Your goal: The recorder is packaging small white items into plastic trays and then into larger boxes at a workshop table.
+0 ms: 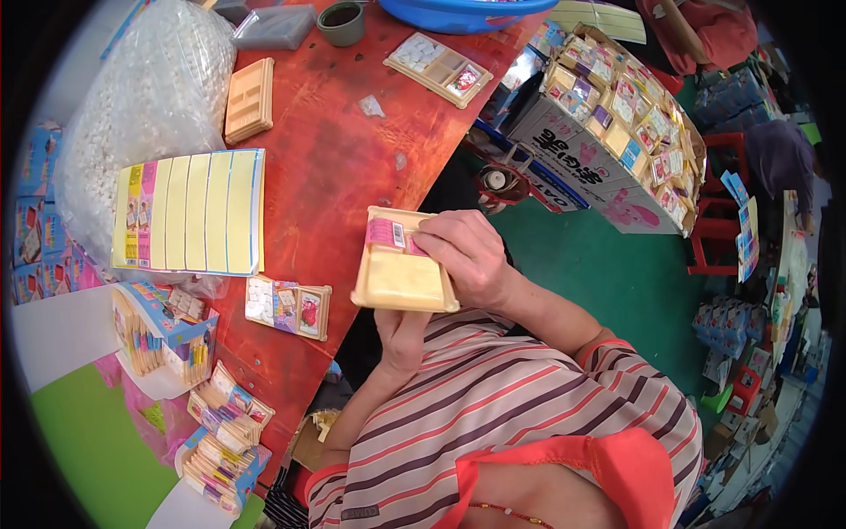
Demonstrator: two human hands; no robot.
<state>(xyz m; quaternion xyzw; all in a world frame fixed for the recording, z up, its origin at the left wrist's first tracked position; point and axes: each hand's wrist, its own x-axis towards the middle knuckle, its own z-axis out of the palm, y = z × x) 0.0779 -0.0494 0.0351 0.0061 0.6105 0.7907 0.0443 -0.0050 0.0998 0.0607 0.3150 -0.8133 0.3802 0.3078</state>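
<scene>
A cream plastic tray (404, 280) is held in front of my chest over the table's edge. A pink label with a barcode (384, 232) lies across its upper part. My right hand (467, 257) grips the tray's right side, fingertips pressed on the label. From beneath, my left hand (401, 339) holds the tray's lower edge; some of its fingers are hidden under it. Left of the tray, on the red table (326, 150), sits a filled tray (288, 307) with white and red pieces. A sheet of yellow and pink label strips (192, 212) is beyond it.
A clear bag of white pieces (145, 97) and cream trays (249, 103) stand at the far left. Another filled tray (438, 69) lies near a blue basin (467, 12). Display boxes (167, 339) are at lower left. A carton (582, 163) full of packs stands right.
</scene>
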